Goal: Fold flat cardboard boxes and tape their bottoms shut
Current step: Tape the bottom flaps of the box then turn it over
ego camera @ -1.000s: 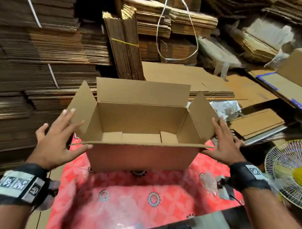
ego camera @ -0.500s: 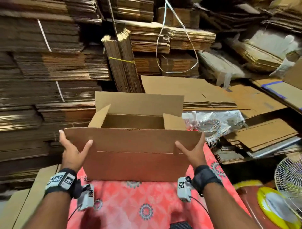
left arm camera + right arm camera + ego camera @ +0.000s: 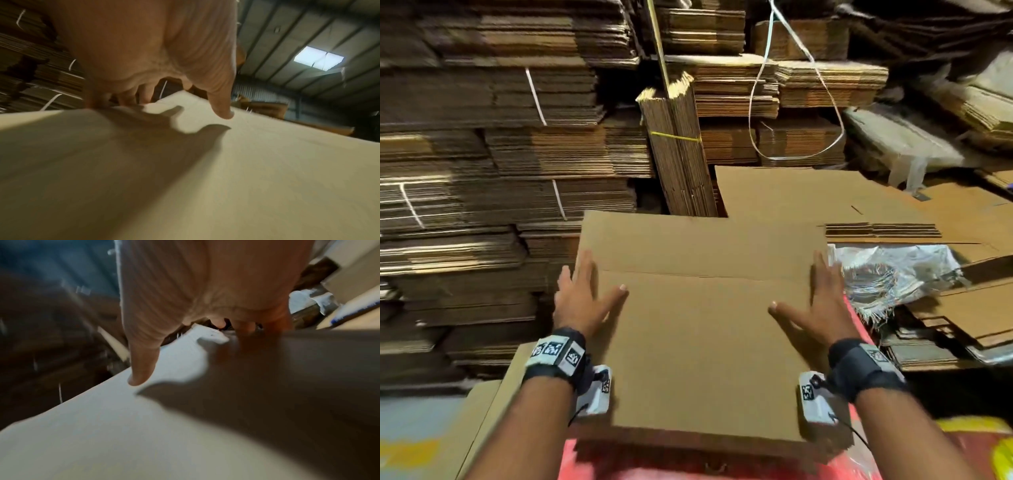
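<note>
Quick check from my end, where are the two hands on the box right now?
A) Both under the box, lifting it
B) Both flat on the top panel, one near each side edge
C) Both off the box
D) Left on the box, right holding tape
B: the left hand and right hand lie spread, fingers straight, on the cardboard box, one near each side edge.

Broad top panel of the cardboard box [image 3: 702, 342] lies bare between the left hand [image 3: 582, 301] and right hand [image 3: 822, 305], open to approach from above. Stacked flat cardboard [image 3: 500, 192] walls the left and rear; an upright bundle [image 3: 678, 154] stands just behind; crumpled plastic sheet [image 3: 893, 270] crowds the right edge.
</note>
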Demonstrator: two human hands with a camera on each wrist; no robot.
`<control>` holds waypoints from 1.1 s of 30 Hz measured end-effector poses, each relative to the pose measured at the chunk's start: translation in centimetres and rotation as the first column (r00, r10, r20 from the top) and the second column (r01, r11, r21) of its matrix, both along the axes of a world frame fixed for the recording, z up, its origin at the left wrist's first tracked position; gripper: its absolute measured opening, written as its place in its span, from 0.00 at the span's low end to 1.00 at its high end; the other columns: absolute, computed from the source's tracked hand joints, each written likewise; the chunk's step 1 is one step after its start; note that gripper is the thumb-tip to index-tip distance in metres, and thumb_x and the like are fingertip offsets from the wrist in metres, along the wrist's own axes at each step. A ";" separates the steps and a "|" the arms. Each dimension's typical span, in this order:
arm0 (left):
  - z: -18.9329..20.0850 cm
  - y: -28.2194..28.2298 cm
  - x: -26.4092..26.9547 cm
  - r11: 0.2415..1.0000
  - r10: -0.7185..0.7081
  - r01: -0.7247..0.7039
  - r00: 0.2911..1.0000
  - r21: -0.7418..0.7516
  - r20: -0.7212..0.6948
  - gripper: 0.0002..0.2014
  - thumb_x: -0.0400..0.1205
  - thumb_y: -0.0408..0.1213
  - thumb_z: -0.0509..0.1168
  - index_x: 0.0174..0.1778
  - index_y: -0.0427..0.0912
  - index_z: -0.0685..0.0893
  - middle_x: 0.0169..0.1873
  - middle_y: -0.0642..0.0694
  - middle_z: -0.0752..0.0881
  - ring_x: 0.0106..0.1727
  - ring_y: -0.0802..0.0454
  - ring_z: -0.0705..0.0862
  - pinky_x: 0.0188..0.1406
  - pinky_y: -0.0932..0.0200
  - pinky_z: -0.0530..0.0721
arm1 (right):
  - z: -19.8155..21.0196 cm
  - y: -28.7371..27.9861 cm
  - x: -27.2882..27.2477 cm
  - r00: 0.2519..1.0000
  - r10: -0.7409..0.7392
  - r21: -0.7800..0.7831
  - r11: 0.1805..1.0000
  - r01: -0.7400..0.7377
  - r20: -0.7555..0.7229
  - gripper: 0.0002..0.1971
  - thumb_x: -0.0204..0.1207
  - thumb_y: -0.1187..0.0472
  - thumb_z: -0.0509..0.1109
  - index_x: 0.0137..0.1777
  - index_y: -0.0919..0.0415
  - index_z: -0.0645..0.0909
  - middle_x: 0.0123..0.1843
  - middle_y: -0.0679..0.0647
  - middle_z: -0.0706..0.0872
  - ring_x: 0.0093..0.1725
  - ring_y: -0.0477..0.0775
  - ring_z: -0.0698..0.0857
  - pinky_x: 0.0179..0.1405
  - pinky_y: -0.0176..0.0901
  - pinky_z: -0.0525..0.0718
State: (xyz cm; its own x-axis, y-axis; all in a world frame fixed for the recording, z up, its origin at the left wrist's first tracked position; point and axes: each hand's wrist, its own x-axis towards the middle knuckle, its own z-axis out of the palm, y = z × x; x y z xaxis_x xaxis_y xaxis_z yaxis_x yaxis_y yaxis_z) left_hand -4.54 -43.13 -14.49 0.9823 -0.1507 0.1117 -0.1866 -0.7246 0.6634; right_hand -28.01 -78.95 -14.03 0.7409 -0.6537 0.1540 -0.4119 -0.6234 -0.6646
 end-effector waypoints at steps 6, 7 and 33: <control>-2.2 0.8 0.2 0.965 -0.025 0.069 0.985 0.252 -0.173 0.53 0.61 0.83 0.64 0.83 0.70 0.58 0.79 0.32 0.63 0.75 0.26 0.72 0.73 0.28 0.75 | -1.4 -0.6 0.6 0.945 0.018 0.037 0.999 -0.006 -0.326 0.58 0.67 0.30 0.78 0.90 0.39 0.47 0.91 0.56 0.34 0.88 0.71 0.59 0.82 0.61 0.66; -1.9 0.6 0.4 0.945 -0.049 0.112 0.978 0.308 -0.204 0.51 0.64 0.80 0.68 0.83 0.69 0.59 0.83 0.33 0.57 0.78 0.26 0.68 0.75 0.26 0.72 | -1.1 -0.8 1.0 0.920 0.038 0.031 0.999 -0.029 -0.389 0.59 0.65 0.27 0.77 0.91 0.40 0.48 0.91 0.57 0.35 0.87 0.72 0.59 0.83 0.63 0.66; -9.9 -3.1 -8.2 0.517 -0.710 0.431 0.698 0.740 0.090 0.74 0.48 0.77 0.77 0.89 0.53 0.55 0.90 0.36 0.49 0.89 0.37 0.54 0.77 0.15 0.50 | -5.9 4.6 3.3 0.753 0.088 -0.161 0.954 -0.252 -0.653 0.59 0.59 0.07 0.41 0.89 0.34 0.40 0.92 0.45 0.37 0.91 0.56 0.37 0.79 0.86 0.39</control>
State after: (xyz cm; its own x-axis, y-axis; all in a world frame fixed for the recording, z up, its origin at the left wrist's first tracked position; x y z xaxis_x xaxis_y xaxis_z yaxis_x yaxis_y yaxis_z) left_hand -12.69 -46.26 -24.35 0.5569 -0.8290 0.0518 -0.8218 -0.5590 -0.1102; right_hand -24.69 -74.38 -19.89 0.8157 -0.5146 -0.2642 -0.5576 -0.8209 -0.1228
